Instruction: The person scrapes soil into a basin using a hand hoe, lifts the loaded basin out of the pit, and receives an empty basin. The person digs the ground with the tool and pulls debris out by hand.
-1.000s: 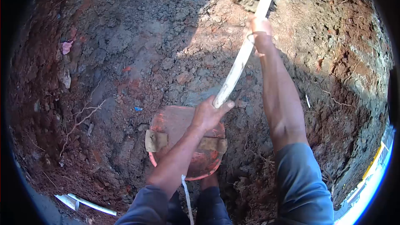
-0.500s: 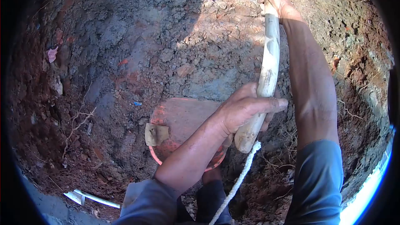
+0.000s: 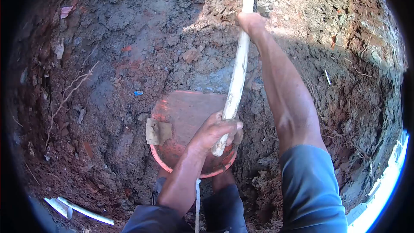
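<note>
A long pale wooden handle [image 3: 237,77], smeared with dirt, slants from the top of the head view down to the centre; what its far end joins cannot be made out. Closed around it near the butt end is my left hand [image 3: 217,130], thumb lying across the wood. Farther up, at the edge of the sunlit patch, my right hand [image 3: 252,22] grips the same handle. Below the butt end sits a shallow orange-red pan [image 3: 157,157] caked with soil, a tan flap [image 3: 158,132] on its left side. My left wrist and forearm cover part of it.
Rough, clumped soil [image 3: 138,60] surrounds the pan, with thin roots [image 3: 71,86] at the left. White pipe pieces [image 3: 86,211] lie at the lower left. A white cord [image 3: 198,203] hangs by my legs. Small blue [image 3: 138,93] and pink scraps [image 3: 66,12] dot the dirt.
Both hands and the handle have shifted left, and the butt end is now over the pan. The white cord has swung left and down. My view has shifted slightly.
</note>
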Action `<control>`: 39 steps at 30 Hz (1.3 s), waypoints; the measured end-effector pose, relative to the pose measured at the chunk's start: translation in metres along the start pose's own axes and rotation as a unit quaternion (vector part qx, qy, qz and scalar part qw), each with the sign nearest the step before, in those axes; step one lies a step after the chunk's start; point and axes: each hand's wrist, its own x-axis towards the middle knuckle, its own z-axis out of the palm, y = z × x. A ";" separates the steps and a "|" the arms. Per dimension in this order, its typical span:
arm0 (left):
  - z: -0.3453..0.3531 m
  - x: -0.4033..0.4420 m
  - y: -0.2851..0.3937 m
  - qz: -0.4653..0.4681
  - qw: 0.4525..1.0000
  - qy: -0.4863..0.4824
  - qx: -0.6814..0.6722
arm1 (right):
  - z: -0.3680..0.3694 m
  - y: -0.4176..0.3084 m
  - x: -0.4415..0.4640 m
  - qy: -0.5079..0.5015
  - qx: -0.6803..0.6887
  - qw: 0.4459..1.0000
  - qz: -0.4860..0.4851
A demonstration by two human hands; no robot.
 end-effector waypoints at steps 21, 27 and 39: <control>-0.025 -0.363 -0.095 -0.291 0.802 0.222 0.471 | 0.191 0.071 -0.391 -0.090 0.572 0.767 0.277; -0.065 -0.426 -0.092 -0.238 0.740 0.193 0.599 | 0.232 0.076 -0.447 -0.179 0.637 0.688 0.299; 0.111 0.043 0.043 0.117 0.924 -0.104 0.348 | -0.241 0.065 -0.083 0.140 0.502 0.840 -0.152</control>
